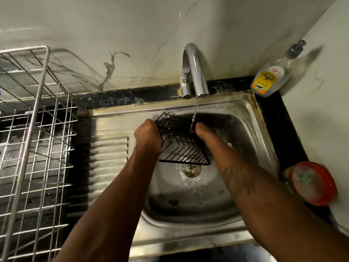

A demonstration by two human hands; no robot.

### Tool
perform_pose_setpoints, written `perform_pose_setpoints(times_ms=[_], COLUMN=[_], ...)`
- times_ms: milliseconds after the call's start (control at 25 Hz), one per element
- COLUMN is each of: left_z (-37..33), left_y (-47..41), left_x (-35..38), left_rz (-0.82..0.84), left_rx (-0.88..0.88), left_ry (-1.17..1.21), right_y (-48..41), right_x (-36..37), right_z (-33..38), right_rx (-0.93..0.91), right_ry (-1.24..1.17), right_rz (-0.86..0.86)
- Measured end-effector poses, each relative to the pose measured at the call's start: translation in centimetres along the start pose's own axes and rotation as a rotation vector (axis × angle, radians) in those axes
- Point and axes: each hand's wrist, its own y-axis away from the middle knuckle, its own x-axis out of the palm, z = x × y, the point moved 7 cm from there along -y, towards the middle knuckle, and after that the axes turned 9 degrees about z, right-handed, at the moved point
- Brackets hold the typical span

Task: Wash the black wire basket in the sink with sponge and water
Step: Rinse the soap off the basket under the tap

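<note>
From the head camera I see both forearms reaching into the steel sink (251, 120), with the black wire basket (182, 146) held between them above the basin, over and just behind the drain (191, 168). The basket is tilted, its near edge lower than its far edge.

My left hand (148, 134) is closed in a fist round the basket's left rim, its back towards the camera and its fingers wrapped through the wires. My right hand (204, 131) sits against the basket's right side with the knuckles bunched. Its fingers are tucked out of sight, so I cannot tell whether it grips the wire or only presses on it.

A thin stream of water (194, 118) falls from the curved faucet (194, 72) at the sink's far edge and lands at the basket's far right corner, just beside the right hand.

A soap bottle (269, 78) stands at the tabletop's far right corner. A red container (314, 183) sits at its right edge. A steel dish rack (37, 120) stands to the left of the drainboard (109, 150).
</note>
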Motion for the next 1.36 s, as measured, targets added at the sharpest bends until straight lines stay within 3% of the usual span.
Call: perform_pose_setpoints(times_ms=[240, 400, 480, 560, 680, 800, 880, 1000, 1120, 1240, 1360], left_z=[0.1, -0.8, -2.1, -2.5, -1.0, 0.4, 0.9, 0.4, 1.5, 1.4, 0.4], left_y=[-1.0, -0.9, -0.1, 0.6, 0.8, 1.8, 2.1, 2.0, 1.6, 1.6, 3.0], left_x=[0.1, 0.3, 0.3, 0.4, 1.9, 2.9, 3.5, 3.8, 4.1, 5.1, 1.9], left_rz=[0.103, -0.013, -0.106, -0.176, -0.206, -0.178, -0.144, -0.009, 0.080, 0.257, 0.146], left_rx=[-0.157, -0.074, -0.047, -0.156, -0.389, -0.471, -0.479, -0.328, -0.270, -0.222, -0.022], left_ry=[0.026, 0.171, 0.351, 0.548, 0.978, 1.132, 1.082, 0.948, 0.643, 0.757, 0.223], right_y=[14.7, 9.0, 8.0, 10.2, 13.0, 12.5, 11.2, 10.4, 11.6, 13.9, 14.1], right_x=[0.3, -2.5, -3.3, -3.5, -1.4, -0.7, -1.7, -2.8, -3.4, -2.5, -2.5], right_z=[6.9, 4.0, 3.9, 5.3, 6.3, 6.3, 5.3, 4.3, 6.0, 8.3, 8.8], right_rx=[-0.159, -0.004, 0.029, -0.028, -0.040, -0.070, -0.083, -0.098, -0.174, -0.335, -0.412], right_ry=[0.173, -0.020, -0.174, -0.237, -0.172, -0.077, -0.044, 0.046, 0.208, 0.366, 0.387], right_rz=[0.162, 0.060, 0.090, 0.058, 0.028, 0.071, 0.101, 0.173, 0.253, 0.339, 0.449])
